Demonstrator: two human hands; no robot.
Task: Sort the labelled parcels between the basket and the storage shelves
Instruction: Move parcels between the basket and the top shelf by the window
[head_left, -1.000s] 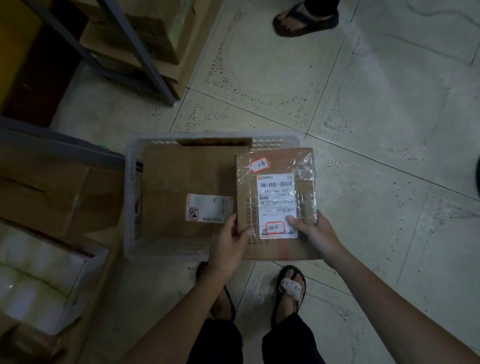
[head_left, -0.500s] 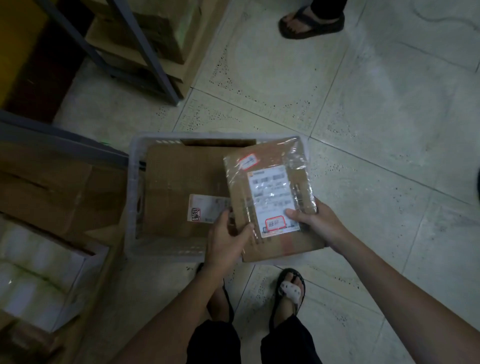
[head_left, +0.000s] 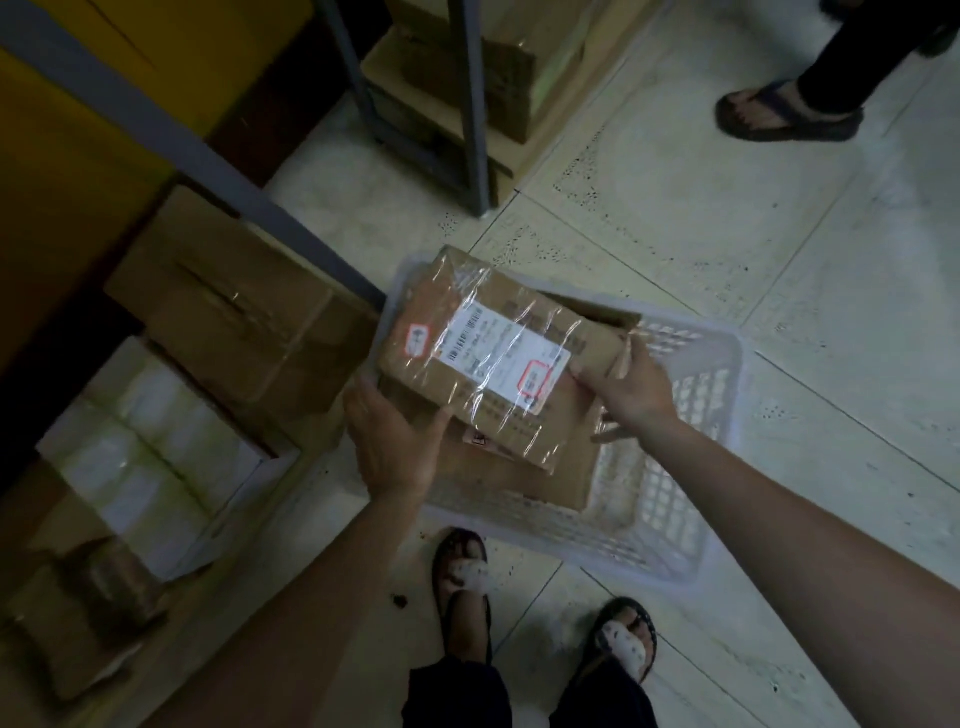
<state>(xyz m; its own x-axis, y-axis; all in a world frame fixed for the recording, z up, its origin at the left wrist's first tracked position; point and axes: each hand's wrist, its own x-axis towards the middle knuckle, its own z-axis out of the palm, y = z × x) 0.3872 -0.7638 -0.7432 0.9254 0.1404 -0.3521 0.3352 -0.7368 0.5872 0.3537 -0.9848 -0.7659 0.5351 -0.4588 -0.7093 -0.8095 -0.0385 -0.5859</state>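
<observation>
Both forearms reach forward and down from the bottom of the view. The left hand (head_left: 395, 441) grips the near-left edge of the taped parcel (head_left: 483, 358), thumb on top and fingers hidden beneath. The right hand (head_left: 631, 392) clasps the parcel's right end, thumb pressed just beside the white label (head_left: 498, 348), fingers curled round the far edge.

The parcel is held above the left part of the white basket (head_left: 691, 467), over a larger box (head_left: 524, 483) lying inside it. Its labelled face is up. Its long axis runs from upper left to lower right in view, the far-left corner over the basket's left rim. 1 small red-bordered sticker (head_left: 418, 338) marks the left end; a red-outlined stamp (head_left: 535, 376) sits at the label's right end.
</observation>
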